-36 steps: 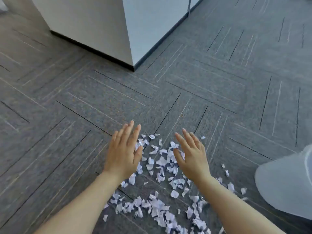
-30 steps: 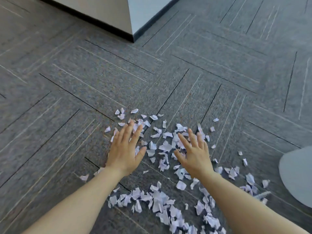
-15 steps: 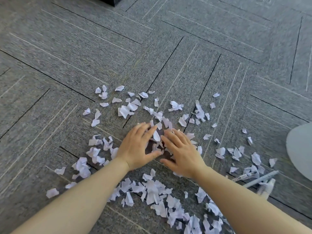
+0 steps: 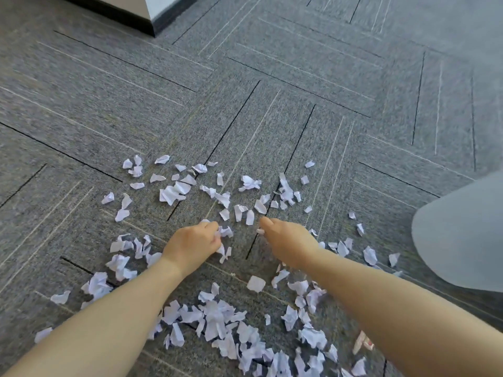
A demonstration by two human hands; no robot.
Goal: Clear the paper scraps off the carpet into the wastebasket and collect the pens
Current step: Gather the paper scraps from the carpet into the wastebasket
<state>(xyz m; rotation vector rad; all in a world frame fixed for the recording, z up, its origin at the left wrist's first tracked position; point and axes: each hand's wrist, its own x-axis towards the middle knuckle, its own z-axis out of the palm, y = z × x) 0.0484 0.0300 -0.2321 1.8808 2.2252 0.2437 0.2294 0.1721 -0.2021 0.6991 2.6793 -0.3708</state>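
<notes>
White paper scraps lie scattered over the grey carpet, with a thicker heap between my forearms. My left hand is curled shut on a few scraps that stick out past its fingers. My right hand sits a hand's width to its right, fingers curled under, with a small scrap showing at the fingertips. A pale rounded shape, probably the wastebasket, is at the right edge. No pen is in view; my right forearm covers the carpet near the basket.
The dark-based corner of a white cabinet or wall stands at the top left. A small white and red piece lies by my right forearm. Bare carpet stretches beyond the scraps.
The hands dropped onto the scraps, drew together, then closed into fists and parted slightly. The view tilted down and back up a little. The pens seen earlier are now hidden by my right forearm.
</notes>
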